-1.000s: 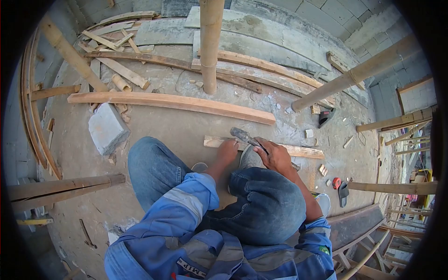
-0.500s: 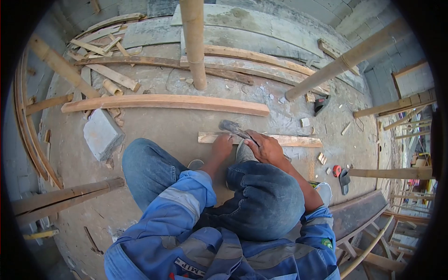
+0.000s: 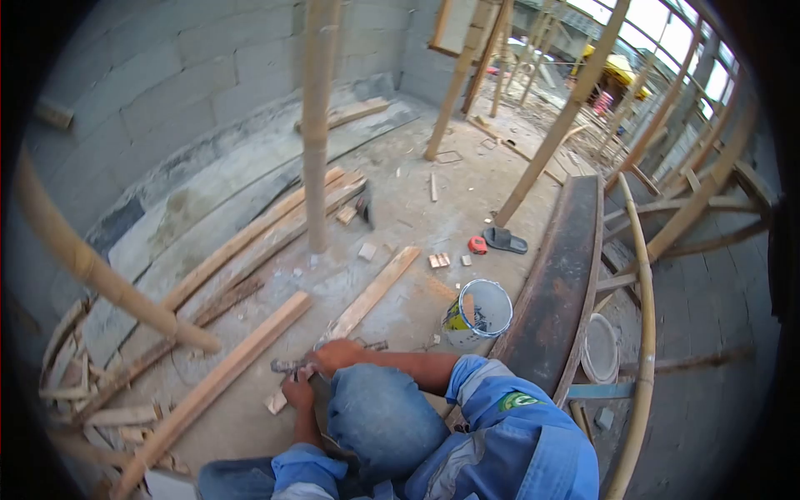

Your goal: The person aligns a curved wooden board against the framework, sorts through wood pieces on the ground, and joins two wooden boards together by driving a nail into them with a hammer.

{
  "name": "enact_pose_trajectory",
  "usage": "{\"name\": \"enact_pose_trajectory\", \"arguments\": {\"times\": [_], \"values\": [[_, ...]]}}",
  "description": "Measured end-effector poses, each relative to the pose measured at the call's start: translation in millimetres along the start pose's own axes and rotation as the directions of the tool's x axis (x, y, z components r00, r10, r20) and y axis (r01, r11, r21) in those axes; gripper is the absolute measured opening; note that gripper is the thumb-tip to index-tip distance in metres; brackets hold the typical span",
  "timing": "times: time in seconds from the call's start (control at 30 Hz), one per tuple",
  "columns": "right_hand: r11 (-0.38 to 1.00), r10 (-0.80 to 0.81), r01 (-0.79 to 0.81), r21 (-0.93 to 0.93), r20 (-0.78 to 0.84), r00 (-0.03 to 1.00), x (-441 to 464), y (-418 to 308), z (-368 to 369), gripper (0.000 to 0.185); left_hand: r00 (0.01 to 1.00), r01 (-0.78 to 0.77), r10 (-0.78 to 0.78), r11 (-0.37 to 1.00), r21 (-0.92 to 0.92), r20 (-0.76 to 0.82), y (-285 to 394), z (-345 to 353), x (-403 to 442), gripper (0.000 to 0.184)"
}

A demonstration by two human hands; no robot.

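My right hand (image 3: 336,357) is closed around a hammer (image 3: 287,365); its metal head points left and the handle end sticks out on the right. Just below the head, my left hand (image 3: 297,388) has its fingers pinched together, and whatever lies between them is too small to make out. Under both hands a short wooden board (image 3: 379,290) lies on the concrete floor, its near end showing beyond my left hand. My bent knee (image 3: 385,412) in blue jeans hides part of the board.
A long squared timber (image 3: 225,379) lies to the left. Right of the board stand a paint bucket (image 3: 454,325), a red tape measure (image 3: 477,244) and a black sandal (image 3: 506,241). Bamboo posts (image 3: 316,125) rise from the floor. A long dark trough-like form (image 3: 554,292) runs along the right.
My view has swung right and up, bringing the bucket and the far opening into sight. The hammer stays in my right hand, and my left hand remains near its head.
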State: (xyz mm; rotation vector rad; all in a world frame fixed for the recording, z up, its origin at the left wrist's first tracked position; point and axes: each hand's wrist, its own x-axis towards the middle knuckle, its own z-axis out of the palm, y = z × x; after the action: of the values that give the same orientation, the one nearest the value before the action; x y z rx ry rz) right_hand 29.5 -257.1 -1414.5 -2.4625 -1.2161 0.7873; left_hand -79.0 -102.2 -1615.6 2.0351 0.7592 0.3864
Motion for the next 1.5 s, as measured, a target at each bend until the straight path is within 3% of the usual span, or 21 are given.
{"name": "enact_pose_trajectory", "arguments": {"times": [0.2,0.33,0.53,0.63,0.73,0.83,0.93,1.07,1.2,1.27,1.37,1.5], "values": [[0.997,-0.063,0.063,0.042,-0.011,0.998,1.1,10.4,7.1,0.04,1.0,0.003,-0.003,1.0,0.008,0.004,-34.1,18.6,13.1,0.035],[0.997,-0.063,0.061,0.052,0.046,0.997,-1.2,10.1,7.5,0.042,1.0,0.007,-0.004,0.989,-0.145,0.023,-74.4,40.6,25.0,0.034],[0.996,-0.088,0.088,-0.008,0.052,0.995,-0.5,14.7,13.6,0.044,0.996,0.053,-0.059,0.994,0.1,0.063,-17.2,7.2,8.7,0.037],[0.996,-0.09,0.088,0.029,0.053,0.995,-1.7,16.0,11.3,0.044,0.992,0.123,-0.123,0.992,-0.004,0.005,-10.6,9.7,4.9,0.036],[0.996,-0.065,0.062,0.059,0.059,0.996,-4.4,14.9,9.8,0.045,0.991,0.131,-0.12,0.953,-0.271,0.057,-82.6,44.7,28.9,0.035],[0.996,-0.06,0.057,0.071,0.043,0.997,-0.8,17.8,15.9,0.045,0.996,0.085,-0.079,0.976,-0.2,0.039,-77.5,40.2,27.1,0.035],[0.995,-0.078,0.075,0.065,0.043,0.996,-0.7,20.3,16.1,0.046,1.0,0.01,-0.009,0.993,0.117,-0.01,-26.9,16.2,7.8,0.035],[0.996,-0.092,0.092,-0.004,0.031,0.995,0.8,19.4,15.3,0.047,0.998,0.023,-0.024,1.0,0.019,0.05,-14.5,5.3,7.6,0.035],[0.986,-0.166,0.164,-0.029,-0.073,0.983,-16.6,-0.2,-15.8,0.047,0.997,-0.073,0.074,0.996,-0.054,0.01,-34.0,18.4,14.6,0.035],[0.965,-0.261,0.263,-0.017,-0.194,0.946,-19.3,-5.5,-20.6,0.046,0.997,-0.07,0.071,0.997,-0.034,0.034,-21.8,8.3,7.1,0.035],[0.945,-0.312,0.327,0.024,-0.242,0.919,-13.4,-7.2,-12.6,0.043,0.997,-0.031,0.028,0.999,0.045,0.066,-4.3,-2.4,-1.4,0.035],[0.975,-0.149,0.156,-0.16,0.053,0.987,0.9,9.6,-1.1,0.044,1.0,0.02,-0.02,0.999,0.032,0.002,-2.8,3.1,-2.4,0.034]]}}
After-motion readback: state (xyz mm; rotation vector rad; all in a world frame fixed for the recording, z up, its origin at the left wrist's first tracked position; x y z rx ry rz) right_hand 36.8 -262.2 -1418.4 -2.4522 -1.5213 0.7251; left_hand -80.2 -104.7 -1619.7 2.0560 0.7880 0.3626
